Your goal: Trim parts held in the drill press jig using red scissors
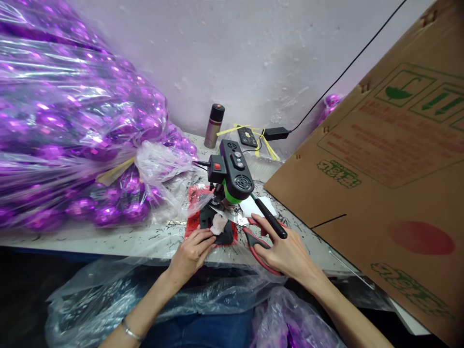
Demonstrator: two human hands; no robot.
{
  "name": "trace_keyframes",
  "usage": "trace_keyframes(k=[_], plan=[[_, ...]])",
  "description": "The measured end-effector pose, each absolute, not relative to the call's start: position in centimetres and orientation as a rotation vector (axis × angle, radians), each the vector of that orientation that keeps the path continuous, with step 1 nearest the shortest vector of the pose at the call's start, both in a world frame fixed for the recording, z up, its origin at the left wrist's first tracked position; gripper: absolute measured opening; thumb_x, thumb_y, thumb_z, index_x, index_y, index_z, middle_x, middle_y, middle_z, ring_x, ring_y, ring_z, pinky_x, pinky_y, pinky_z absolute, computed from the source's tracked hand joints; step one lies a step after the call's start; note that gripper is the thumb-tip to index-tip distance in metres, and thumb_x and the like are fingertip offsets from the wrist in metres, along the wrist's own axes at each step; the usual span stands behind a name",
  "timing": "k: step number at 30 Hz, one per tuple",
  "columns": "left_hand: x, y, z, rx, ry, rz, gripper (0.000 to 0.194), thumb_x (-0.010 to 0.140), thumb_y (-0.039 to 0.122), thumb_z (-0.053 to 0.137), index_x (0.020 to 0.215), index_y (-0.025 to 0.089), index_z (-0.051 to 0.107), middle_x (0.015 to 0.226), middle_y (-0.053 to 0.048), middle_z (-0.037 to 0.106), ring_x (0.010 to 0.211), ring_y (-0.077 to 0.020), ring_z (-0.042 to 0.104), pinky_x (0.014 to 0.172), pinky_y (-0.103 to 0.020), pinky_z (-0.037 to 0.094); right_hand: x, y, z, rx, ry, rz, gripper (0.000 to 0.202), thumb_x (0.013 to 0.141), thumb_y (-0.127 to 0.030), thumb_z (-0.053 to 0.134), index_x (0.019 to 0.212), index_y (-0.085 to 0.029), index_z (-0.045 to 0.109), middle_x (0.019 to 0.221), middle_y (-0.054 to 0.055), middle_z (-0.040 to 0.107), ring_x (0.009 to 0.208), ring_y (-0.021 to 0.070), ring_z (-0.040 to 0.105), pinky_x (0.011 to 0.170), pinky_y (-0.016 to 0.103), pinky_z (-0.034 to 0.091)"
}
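My right hand (279, 246) grips red-and-black scissors (255, 244), their blades pointing left beneath a small black drill press (235, 166) with a green collar. My left hand (194, 249) rests at the front edge of the press's black base (226, 235), its fingers closed against a small pale crumpled piece (218, 224). The blade tips lie just above that piece, near the chuck. A red sheet (193, 212) lies under the base. The press's black lever handle (270, 217) slants down above my right hand.
Bagged shiny purple balls (90, 145) crowd the left. A large cardboard box (380, 169) leans in at right. Behind the press stand a dark bottle (214, 125), a phone-like black item (247, 136) and a power adapter (276, 133). White paper (258, 206) lies beside the press.
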State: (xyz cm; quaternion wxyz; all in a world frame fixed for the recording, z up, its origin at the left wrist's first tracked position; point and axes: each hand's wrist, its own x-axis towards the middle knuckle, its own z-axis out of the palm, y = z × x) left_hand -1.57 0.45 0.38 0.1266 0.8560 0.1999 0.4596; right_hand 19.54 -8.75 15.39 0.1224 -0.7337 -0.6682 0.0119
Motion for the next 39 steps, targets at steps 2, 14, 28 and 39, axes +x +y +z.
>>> trace_keyframes(k=[2, 14, 28, 39], plan=[[-1.6, 0.5, 0.3, 2.488, 0.579, 1.340, 0.017, 0.093, 0.019, 0.057, 0.105, 0.017, 0.069, 0.101, -0.007, 0.072, 0.099, -0.0196, 0.067, 0.091, -0.037, 0.057, 19.7, -8.6, 15.4, -2.157, -1.967, 0.074, 0.050, 0.074, -0.030, 0.058, 0.123, -0.022, 0.065, 0.099, 0.007, 0.073, 0.085, 0.0259, 0.067, 0.073, 0.035, 0.051], [-1.6, 0.5, 0.2, 2.486, 0.576, 1.332, 0.018, 0.093, 0.019, 0.056, 0.107, 0.018, 0.068, 0.102, -0.007, 0.072, 0.100, -0.0194, 0.067, 0.093, -0.038, 0.056, 21.0, -7.5, 14.4, -2.045, -1.960, 0.477, 0.051, 0.080, -0.039, 0.062, 0.128, -0.022, 0.054, 0.118, 0.008, 0.068, 0.106, 0.0275, 0.065, 0.089, 0.040, 0.052], [-1.8, 0.5, 0.8, 2.492, 0.555, 1.347, 0.019, 0.093, 0.017, 0.056, 0.108, 0.018, 0.067, 0.102, -0.008, 0.072, 0.098, -0.0194, 0.068, 0.094, -0.039, 0.056, 21.2, -6.7, 14.3, -1.979, -1.992, 0.467, 0.055, 0.079, -0.039, 0.065, 0.128, -0.019, 0.052, 0.121, 0.011, 0.063, 0.108, 0.0285, 0.063, 0.092, 0.042, 0.049], [-1.7, 0.4, 0.6, 2.479, 0.563, 1.365, 0.018, 0.092, 0.018, 0.058, 0.108, 0.018, 0.067, 0.101, -0.007, 0.072, 0.098, -0.0195, 0.068, 0.094, -0.040, 0.056, 21.8, -6.7, 12.7, -1.938, -2.005, 0.495, 0.055, 0.080, -0.039, 0.066, 0.129, -0.020, 0.049, 0.121, 0.011, 0.061, 0.110, 0.0273, 0.061, 0.093, 0.043, 0.049]])
